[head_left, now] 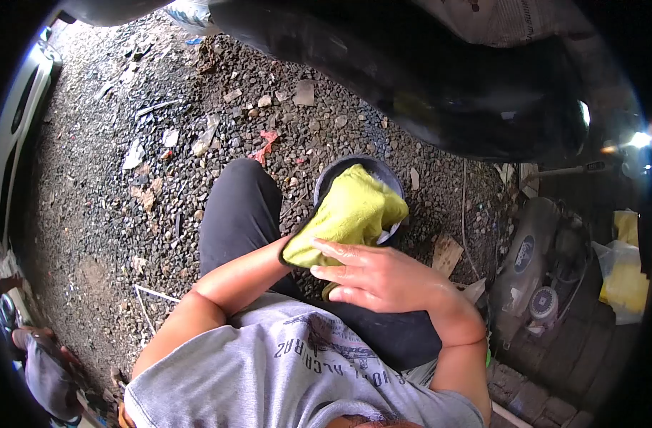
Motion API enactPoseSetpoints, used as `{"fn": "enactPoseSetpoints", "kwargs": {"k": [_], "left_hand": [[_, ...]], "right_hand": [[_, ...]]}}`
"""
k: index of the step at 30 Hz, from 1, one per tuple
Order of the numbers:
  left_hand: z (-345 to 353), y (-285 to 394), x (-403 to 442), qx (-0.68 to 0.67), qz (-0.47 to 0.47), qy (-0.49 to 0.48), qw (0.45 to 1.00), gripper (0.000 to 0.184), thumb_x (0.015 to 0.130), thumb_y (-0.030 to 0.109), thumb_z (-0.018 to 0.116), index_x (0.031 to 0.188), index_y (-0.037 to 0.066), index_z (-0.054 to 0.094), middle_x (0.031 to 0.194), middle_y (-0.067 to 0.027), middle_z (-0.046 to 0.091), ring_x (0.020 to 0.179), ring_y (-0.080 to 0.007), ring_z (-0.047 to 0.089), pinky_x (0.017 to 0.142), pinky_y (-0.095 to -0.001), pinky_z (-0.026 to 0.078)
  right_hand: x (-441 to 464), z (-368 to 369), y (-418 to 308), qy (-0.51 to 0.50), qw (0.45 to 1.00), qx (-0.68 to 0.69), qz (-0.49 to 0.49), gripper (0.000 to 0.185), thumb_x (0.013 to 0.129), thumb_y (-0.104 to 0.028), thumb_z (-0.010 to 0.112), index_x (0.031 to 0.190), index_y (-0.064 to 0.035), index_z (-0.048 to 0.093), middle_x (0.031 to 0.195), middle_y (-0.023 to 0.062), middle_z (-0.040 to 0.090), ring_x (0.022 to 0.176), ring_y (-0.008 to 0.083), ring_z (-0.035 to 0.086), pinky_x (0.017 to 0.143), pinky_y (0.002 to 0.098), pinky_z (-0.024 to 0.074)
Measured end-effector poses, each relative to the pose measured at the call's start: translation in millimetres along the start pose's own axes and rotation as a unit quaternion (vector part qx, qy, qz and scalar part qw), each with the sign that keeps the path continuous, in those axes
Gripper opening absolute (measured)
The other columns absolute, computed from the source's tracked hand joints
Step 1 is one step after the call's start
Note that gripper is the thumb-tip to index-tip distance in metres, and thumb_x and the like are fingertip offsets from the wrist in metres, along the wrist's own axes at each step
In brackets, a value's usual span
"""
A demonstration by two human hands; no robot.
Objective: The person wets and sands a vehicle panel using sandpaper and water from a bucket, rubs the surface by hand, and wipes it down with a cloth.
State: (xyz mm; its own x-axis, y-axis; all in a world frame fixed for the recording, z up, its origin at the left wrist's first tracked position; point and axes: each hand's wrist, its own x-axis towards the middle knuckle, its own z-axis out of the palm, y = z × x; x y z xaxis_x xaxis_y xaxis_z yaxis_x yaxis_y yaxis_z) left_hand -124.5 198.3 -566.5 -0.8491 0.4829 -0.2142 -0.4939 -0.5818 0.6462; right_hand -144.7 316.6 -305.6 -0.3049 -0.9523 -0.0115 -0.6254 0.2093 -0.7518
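Observation:
A yellow-green cloth [351, 207] with a dark edge is draped over my left hand, which is hidden beneath it; my left forearm [258, 265] runs in under its near edge. My right hand [365, 274] lies against the cloth's near side, its fingers stretched out and a little apart. Partly covered by the cloth, a round dark grey basin [327, 180] sits on the gravel just beyond my knees. What is inside the basin is mostly hidden, though something whitish shows at its right side.
Gravel [126, 214] with scraps of litter spreads to the left. A large black curved panel [468, 114] hangs across the top right. On the right lie a grey air compressor [529, 250] and a clear bag with yellow contents [622, 278]. Another person [47, 371] is at lower left.

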Motion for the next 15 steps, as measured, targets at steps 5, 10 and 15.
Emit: {"fn": "enactPoseSetpoints", "kwargs": {"k": [5, 10, 15], "left_hand": [[72, 131, -22, 0.336, 0.051, 0.089, 0.936, 0.051, 0.093, 0.038, 0.066, 0.130, 0.004, 0.057, 0.105, -0.0110, 0.068, 0.092, -0.0276, 0.067, 0.088, -0.0379, 0.052], [82, 167, -66, 0.518, 0.273, 0.186, 0.789, 0.049, 0.091, 0.035, 0.066, 0.128, 0.004, 0.059, 0.110, -0.0144, 0.067, 0.099, -0.0313, 0.065, 0.092, -0.0408, 0.050], [86, 213, -77, 0.718, 0.390, 0.197, 0.541, 0.048, 0.088, 0.032, 0.067, 0.125, 0.003, 0.061, 0.114, -0.0179, 0.066, 0.105, -0.0349, 0.062, 0.096, -0.0437, 0.048]], "right_hand": [[-28, -33, 42, 0.368, 0.905, 0.199, 0.078, 0.018, 0.105, -0.013, 0.051, 0.102, -0.0004, 0.064, 0.095, 0.0116, 0.072, 0.085, 0.0162, 0.069, 0.076, 0.0314, 0.0581], [-61, -26, 174, 0.514, 0.800, 0.111, 0.289, 0.025, 0.105, -0.020, 0.053, 0.108, 0.0014, 0.065, 0.091, 0.0082, 0.070, 0.077, 0.0121, 0.065, 0.071, 0.0277, 0.0535], [-90, 21, 242, 0.381, 0.849, -0.152, 0.333, 0.025, 0.100, -0.021, 0.057, 0.114, -0.0020, 0.064, 0.108, 0.0126, 0.069, 0.097, 0.0296, 0.067, 0.084, 0.0391, 0.0537]]}}
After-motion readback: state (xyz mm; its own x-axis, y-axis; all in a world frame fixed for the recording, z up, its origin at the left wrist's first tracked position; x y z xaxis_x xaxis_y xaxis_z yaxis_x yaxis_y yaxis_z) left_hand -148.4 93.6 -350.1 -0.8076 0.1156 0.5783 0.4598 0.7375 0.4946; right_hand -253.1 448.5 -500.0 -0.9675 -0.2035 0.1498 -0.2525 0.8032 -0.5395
